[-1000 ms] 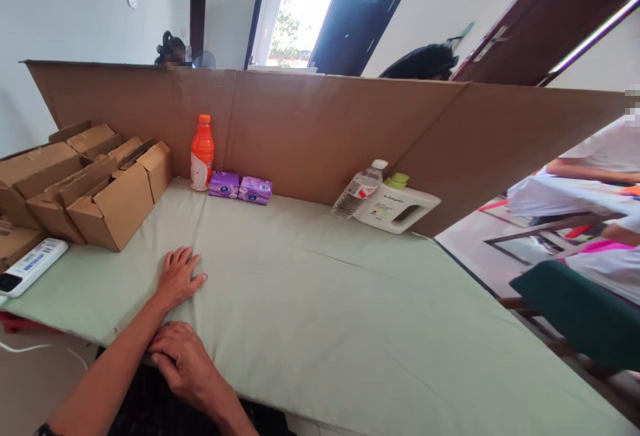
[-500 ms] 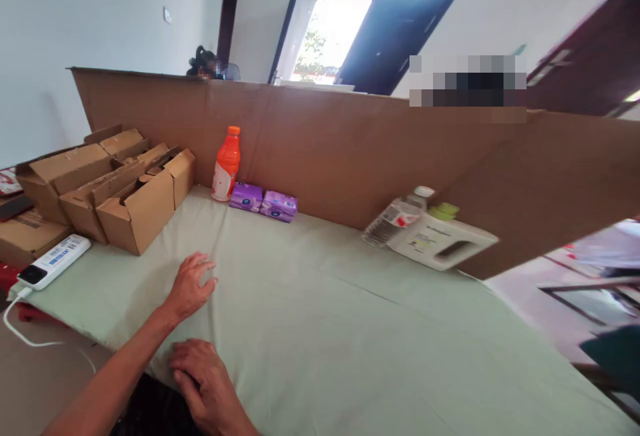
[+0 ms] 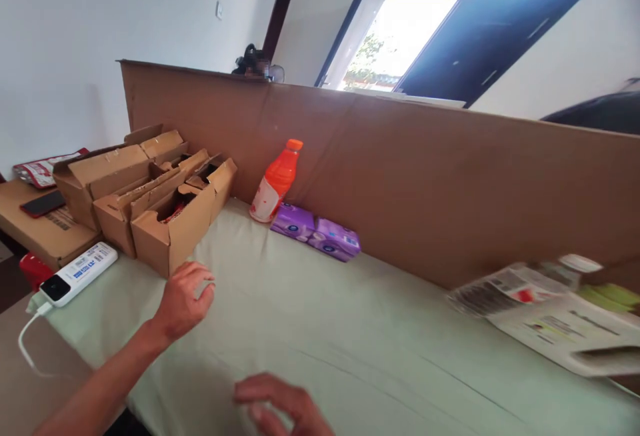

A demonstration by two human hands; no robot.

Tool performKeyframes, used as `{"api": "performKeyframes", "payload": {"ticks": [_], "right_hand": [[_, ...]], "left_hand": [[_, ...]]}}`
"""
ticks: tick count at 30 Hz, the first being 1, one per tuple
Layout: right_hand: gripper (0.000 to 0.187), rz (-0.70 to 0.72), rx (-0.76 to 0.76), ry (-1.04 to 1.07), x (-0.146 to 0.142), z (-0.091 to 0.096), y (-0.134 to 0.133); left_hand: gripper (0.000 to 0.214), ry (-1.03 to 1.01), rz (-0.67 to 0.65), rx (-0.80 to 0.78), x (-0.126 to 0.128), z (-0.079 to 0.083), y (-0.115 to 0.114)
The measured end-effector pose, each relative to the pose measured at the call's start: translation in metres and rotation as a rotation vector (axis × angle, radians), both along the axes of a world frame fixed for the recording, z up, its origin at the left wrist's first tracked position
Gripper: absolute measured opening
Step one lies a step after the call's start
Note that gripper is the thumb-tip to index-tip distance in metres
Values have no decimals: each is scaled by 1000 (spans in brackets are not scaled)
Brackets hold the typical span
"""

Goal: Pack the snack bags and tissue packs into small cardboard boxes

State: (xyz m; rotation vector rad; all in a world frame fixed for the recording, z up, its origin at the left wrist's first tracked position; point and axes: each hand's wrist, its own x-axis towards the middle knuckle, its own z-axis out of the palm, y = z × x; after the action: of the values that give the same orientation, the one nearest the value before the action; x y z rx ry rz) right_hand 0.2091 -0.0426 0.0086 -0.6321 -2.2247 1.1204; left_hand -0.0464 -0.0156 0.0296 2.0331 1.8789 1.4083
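My left hand (image 3: 184, 299) is just in front of the nearest open cardboard box (image 3: 173, 239), its fingers loosely curved and the thumb apart, holding nothing. Low in the view, my right hand (image 3: 287, 406) is smeared a little by motion; thumb and forefinger are spread with nothing between them. Behind the hands, an orange-capped bottle (image 3: 277, 179) with a pale label leans in the view against the cardboard wall side. Beside its base lie two purple tissue packs, one left (image 3: 293, 221) and one right (image 3: 336, 237).
A cardboard screen (image 3: 400, 176) runs along the back. On the right are a clear bottle (image 3: 520, 289) and a white jug (image 3: 555, 333) with a green cap. A white power bank (image 3: 80, 273) with a cable lies at left, near a dark phone (image 3: 44, 203). Green cloth (image 3: 380, 343) covers the table.
The view has turned left, so the things shift rightward in it. My left hand is closer to the nearest box. My right hand has moved right, its thumb and forefinger now spread.
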Motion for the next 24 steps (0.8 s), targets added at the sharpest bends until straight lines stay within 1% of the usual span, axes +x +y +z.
{"api": "performKeyframes", "payload": {"ticks": [2,3,5,7,9,10,12,14,15,17,20,22,24], "right_hand": [[20,-36,100,-22,-10,54,38],[20,-66,173,-16,-22,81,59],[20,-95,326,2,-57,128,101],[23,-84,424,-30,-103,162,138],[23,-46,482,-164,-152,183,168],[23,3,509,-283,-176,189,180],[25,160,590,-592,-218,193,196],[26,329,670,-863,-249,191,205],[26,392,695,-954,-261,189,207],[24,467,698,-1052,-276,185,209],[21,568,628,-1147,-285,186,213],[28,619,557,-1202,-287,188,215],[37,625,536,-1255,-288,188,217]], "left_hand": [[18,-17,-30,-101,-2,-17,18],[20,-28,-30,-143,-4,-25,26],[27,-55,-18,-212,-6,-40,41],[37,-86,9,-258,-7,-55,52],[48,-123,44,-277,-5,-70,57],[53,-144,61,-277,-3,-77,58],[62,-193,84,-265,0,-88,58],[67,-241,92,-243,2,-96,58],[69,-262,92,-233,3,-99,57],[69,-295,86,-216,4,-103,57],[70,-332,72,-204,6,-107,58],[71,-348,67,-202,7,-108,59],[71,-361,66,-202,7,-107,59]]}}
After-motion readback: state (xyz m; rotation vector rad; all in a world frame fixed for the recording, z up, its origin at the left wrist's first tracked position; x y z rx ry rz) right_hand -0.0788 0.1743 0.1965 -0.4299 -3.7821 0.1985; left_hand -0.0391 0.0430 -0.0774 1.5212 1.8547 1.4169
